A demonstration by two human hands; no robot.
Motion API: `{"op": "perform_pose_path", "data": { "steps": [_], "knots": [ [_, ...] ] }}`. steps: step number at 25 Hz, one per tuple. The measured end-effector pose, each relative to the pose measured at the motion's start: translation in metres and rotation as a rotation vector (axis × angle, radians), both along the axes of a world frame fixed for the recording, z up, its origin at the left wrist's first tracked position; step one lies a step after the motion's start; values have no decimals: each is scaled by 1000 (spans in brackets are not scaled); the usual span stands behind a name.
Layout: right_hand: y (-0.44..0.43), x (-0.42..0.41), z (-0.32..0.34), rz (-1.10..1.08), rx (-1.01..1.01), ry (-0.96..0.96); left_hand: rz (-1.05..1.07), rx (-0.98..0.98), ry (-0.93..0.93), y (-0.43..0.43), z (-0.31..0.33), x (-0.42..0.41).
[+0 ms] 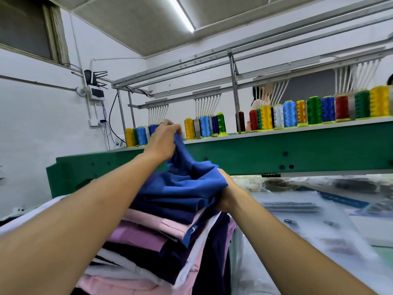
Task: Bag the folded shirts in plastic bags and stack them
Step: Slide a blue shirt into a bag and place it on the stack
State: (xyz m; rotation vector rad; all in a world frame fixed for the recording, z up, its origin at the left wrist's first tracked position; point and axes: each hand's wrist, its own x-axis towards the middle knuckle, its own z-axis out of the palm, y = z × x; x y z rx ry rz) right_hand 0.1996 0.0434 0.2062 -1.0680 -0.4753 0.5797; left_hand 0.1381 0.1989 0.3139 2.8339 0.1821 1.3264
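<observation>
Head view: my left grip (163, 143) pinches a raised corner of the blue shirt (182, 184), which lies on top of the stack of folded shirts (148, 237). My right grip (226, 198) curls round its right edge. Lifting unevenly could undo the fold. It could also drag the navy shirt (161, 211) beneath and tip the stack toward the plastic bags (297, 209) on the surface (381, 252).

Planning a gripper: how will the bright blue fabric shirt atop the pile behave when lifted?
Probably floppy: the bright blue fabric shirt sags under the pinching left hand. Likely light: a pinch raises it; the right hand grips its edge.
</observation>
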Motion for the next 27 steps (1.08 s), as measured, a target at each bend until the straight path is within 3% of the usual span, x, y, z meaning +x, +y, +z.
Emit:
{"op": "perform_pose_path", "data": {
  "steps": [2, 5, 7, 8, 10, 13, 15, 18, 20, 25, 27],
  "knots": [
    [2, 0, 7, 53, 63, 59, -172, -90, 119, -25, 3, 16],
    [0, 12, 17, 39, 167, 242, 153, -145, 324, -37, 0, 32],
    [-4, 17, 12, 59, 182, 288, 437, -181, 594, -39, -4, 27],
    [-7, 15, 8, 71, 175, 290, 487, -237, 722, -38, -7, 25],
    [-4, 17, 3, -15, 154, 283, 476, -305, 804, -34, -14, 22],
    [2, 19, 0, -136, 146, 236, 427, -248, 739, -29, -27, 18],
    [3, 25, -3, -133, 180, 329, 396, -253, 633, -23, -29, 18],
    [-6, 28, -5, -54, 264, 386, 214, -561, 477, -18, -28, 18],
    [-11, 27, 0, 0, 248, 274, 80, -787, 396, -24, -28, 18],
    [-18, 48, 15, -114, 43, -17, -204, -1023, 319, -53, -25, 25],
    [-41, 54, 19, -100, 121, -24, -316, -1075, 307, -72, -21, 32]
  ]
}}
